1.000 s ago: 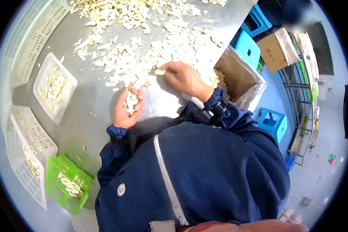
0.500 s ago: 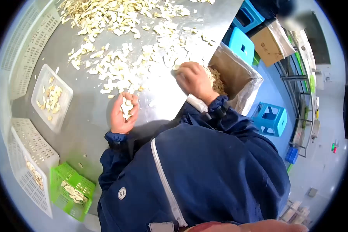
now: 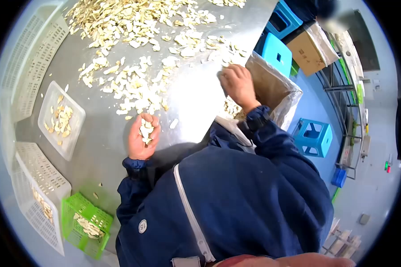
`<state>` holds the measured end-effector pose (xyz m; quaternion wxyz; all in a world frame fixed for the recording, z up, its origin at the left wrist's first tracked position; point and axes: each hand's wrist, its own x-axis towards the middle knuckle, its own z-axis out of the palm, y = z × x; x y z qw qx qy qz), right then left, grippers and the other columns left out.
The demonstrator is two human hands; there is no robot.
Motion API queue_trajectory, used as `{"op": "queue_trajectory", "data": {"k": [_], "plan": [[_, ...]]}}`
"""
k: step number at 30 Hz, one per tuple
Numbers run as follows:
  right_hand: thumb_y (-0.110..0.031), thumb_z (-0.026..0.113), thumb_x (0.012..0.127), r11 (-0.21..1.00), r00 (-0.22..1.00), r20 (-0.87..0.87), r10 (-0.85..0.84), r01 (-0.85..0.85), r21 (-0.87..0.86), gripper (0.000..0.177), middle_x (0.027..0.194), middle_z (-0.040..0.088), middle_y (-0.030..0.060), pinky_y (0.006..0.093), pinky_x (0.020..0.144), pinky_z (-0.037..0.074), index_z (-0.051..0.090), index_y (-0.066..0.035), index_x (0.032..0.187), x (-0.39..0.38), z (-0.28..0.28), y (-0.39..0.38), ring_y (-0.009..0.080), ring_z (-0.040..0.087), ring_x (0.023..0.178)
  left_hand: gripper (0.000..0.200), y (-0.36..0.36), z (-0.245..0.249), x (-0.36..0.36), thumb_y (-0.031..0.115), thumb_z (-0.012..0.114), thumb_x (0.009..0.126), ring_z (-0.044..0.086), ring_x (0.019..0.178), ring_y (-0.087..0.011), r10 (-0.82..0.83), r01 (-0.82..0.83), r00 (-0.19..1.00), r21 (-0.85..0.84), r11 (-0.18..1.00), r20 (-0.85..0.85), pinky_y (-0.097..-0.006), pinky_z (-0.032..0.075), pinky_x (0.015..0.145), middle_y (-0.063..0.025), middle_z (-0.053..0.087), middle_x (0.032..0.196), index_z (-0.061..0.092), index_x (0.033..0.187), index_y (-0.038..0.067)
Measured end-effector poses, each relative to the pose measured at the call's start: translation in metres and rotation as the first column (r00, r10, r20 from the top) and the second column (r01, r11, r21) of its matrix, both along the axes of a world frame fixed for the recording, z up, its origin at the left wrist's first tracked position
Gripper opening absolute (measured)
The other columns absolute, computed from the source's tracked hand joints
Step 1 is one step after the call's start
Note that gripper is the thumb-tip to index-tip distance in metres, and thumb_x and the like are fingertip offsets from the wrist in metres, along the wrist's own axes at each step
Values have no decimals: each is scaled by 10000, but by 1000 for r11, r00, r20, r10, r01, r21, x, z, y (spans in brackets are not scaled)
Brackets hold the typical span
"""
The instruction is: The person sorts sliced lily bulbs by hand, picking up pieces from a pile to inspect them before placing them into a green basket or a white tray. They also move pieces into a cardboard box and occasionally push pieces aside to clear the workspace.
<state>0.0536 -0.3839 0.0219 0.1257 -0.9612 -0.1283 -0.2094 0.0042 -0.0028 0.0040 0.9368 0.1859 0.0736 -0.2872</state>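
My left hand (image 3: 142,135) is cupped, palm up, with its fingers curled around several pale dried slices (image 3: 145,129). It is low over the metal table, just below the scattered slices (image 3: 140,86). My right hand (image 3: 239,83) is back up at the table's edge, beside the mouth of a lined box (image 3: 272,80). Its fingers bend downward and their tips are hidden, so whether anything is under them does not show. Some slices (image 3: 234,55) lie just beyond these fingers. More slices (image 3: 231,108) show in the box below my right wrist.
A large heap of slices (image 3: 116,20) covers the table's far side. On the left are a clear tray (image 3: 78,118) with slices, white perforated baskets (image 3: 42,66) and a green basket (image 3: 71,227). Blue stools (image 3: 314,137) and a cardboard box (image 3: 309,51) are on the right.
My right hand has moved right from the tabletop to the edge by the box. Slices that lay around it there are gone from the near tabletop. My left hand stays nearly still.
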Motion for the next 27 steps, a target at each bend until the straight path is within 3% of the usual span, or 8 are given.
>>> {"op": "queue_trajectory", "data": {"k": [4,7,9,12,15,20,25,27], "plan": [[-184,710,954,985,985,27,-173,174,-21,136,1153,688,94,465,1019,453,713,-105,1065,-19,7,-25,327,627,1140,305,0,0,1,324,439,1137,489,683,-117,-9,9,1000,-12,1000,23,-195,352,391,-106,548,1012,571,1071,57],[-167,727,938,989,993,7,-115,114,93,191,1198,694,108,462,984,500,728,-99,1116,-2,18,-10,351,642,1135,305,0,-2,0,324,438,1137,489,685,-114,-12,12,1000,-12,1000,12,-196,351,392,-105,552,1010,571,1075,57],[-163,743,926,982,998,-57,-20,31,186,249,1223,695,122,458,978,535,736,-111,1169,19,24,20,359,649,1145,310,1,-3,-1,336,432,1138,502,687,-115,-9,9,1000,-8,1000,20,-201,354,404,-108,566,1017,574,1076,67],[-241,734,945,906,929,-85,360,-326,271,323,1284,679,135,448,998,544,732,-147,1253,50,46,81,353,659,1164,313,2,-6,-1,358,427,1137,524,686,-118,-10,10,999,18,1000,42,-210,355,423,-105,595,1027,581,1070,94],[-386,719,954,807,802,-100,589,-577,129,402,1457,600,112,527,1146,429,708,-192,1305,66,39,145,359,527,1379,313,3,-5,-1,370,432,1134,529,689,-117,-13,12,999,44,999,31,-209,357,424,-92,598,1017,578,1059,103],[-338,712,949,647,644,-115,757,-762,-6,378,1470,608,78,494,1160,424,714,-177,1291,58,26,192,315,540,1386,291,5,-7,-2,343,437,1136,526,680,-107,27,-28,999,-16,999,-24,-202,364,399,-98,577,990,549,1055,86],[-118,698,912,813,776,-269,570,-485,322,352,1377,671,87,445,1074,511,728,-144,1262,69,24,132,314,628,1270,286,2,-7,-1,325,433,1138,539,679,-121,0,1,1000,-29,1000,30,-201,366,395,-107,579,980,547,1047,79],[-84,693,900,919,880,-315,355,-266,292,406,1394,652,134,455,1059,525,706,-136,1303,71,32,103,342,613,1283,288,1,-5,0,325,434,1138,537,675,-119,-4,5,1000,-22,1000,10,-202,369,396,-107,580,977,548,1043,77]]}}
